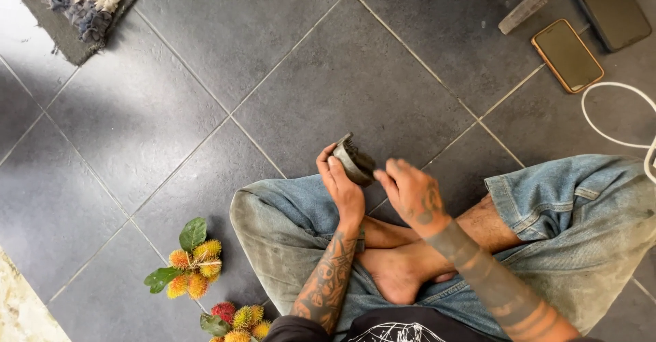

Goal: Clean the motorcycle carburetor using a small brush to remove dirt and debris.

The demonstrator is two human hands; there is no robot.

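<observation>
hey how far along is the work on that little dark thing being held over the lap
Done: nothing visibly finished.

In hand: the left hand grips a small dark ridged object, and the right hand is at its other side.

Left: cannot be judged. Two rambutan bunches with leaves lie untouched on the floor tiles, and two phones lie apart.

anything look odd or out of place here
Mildly: two bunches of rambutans lie straight on the floor tiles, and two phones too. Nothing looks spilled or broken.
</observation>
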